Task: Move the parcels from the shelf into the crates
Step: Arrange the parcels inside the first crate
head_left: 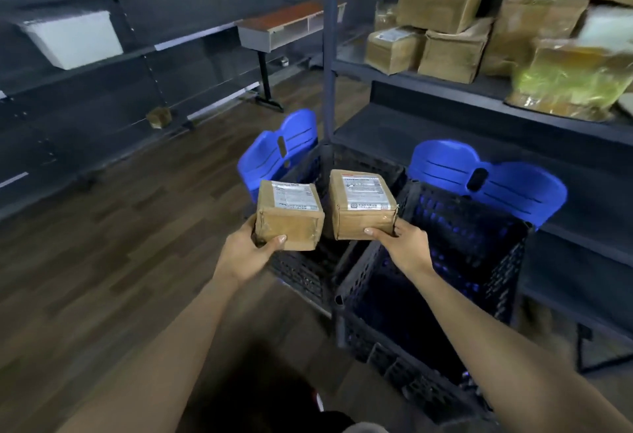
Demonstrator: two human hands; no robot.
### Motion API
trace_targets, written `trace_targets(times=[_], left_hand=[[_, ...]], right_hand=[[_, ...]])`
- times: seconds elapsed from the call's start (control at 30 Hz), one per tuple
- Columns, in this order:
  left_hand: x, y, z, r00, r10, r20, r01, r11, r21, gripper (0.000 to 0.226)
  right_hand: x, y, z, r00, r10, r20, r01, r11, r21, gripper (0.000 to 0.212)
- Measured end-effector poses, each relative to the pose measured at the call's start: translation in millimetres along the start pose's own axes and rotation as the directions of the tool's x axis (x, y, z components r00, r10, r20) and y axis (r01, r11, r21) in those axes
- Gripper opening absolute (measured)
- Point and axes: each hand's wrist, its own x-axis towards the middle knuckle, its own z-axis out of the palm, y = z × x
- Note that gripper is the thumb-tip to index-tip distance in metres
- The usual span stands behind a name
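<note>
Two taped brown parcels, labels up: left parcel (289, 215) gripped at its near corner by left hand (245, 254), right parcel (364, 204) pinched likewise by right hand (404, 247), both held above black crates (428, 299), seemingly for lowering in.

Both my arms reach forward, bare along the forearms, angling in toward each other. My left hand (248, 251) grips the left parcel (291, 216) from below, thumb pressed across its near face. My right hand (402, 244) holds the right parcel (363, 206) likewise, thumb on the front, wrists about level.
</note>
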Motion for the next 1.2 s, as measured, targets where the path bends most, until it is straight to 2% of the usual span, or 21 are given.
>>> trace_targets(times=[0.4, 0.5, 0.63, 0.77, 0.97, 1.2], left_hand=[[180.5, -34.7, -0.6, 0.991, 0.037, 0.131, -0.033, 0.999, -0.039, 0.037], [225.3, -49.3, 4.8, 0.972, 0.124, 0.200, -0.110, 0.991, -0.077, 0.033], [281.4, -62.0, 11.2, 0.925, 0.214, 0.315, -0.192, 0.976, -0.101, 0.041], [325.5, -68.9, 17.6, 0.880, 0.258, 0.400, -0.242, 0.966, -0.090, 0.028], [354.9, -84.7, 33.0, 0.826, 0.231, 0.514, -0.227, 0.971, -0.073, 0.044], [354.5, -108.2, 61.4, 0.813, 0.141, 0.565, -0.137, 0.989, -0.050, 0.036]], right_hand=[[81.7, -21.0, 65.5, 0.979, 0.166, -0.115, -0.165, 0.986, 0.022, 0.050], [100.4, -26.7, 88.1, 0.953, 0.235, -0.190, -0.236, 0.972, 0.014, 0.051], [114.4, -33.7, 119.6, 0.899, 0.337, -0.278, -0.347, 0.938, 0.016, 0.047], [122.1, -38.7, 142.6, 0.836, 0.404, -0.371, -0.417, 0.908, 0.050, 0.040], [128.2, -41.4, 163.2, 0.775, 0.473, -0.418, -0.474, 0.874, 0.111, 0.030], [128.8, -14.5, 180.7, 0.730, 0.548, -0.408, -0.535, 0.830, 0.157, 0.021]])
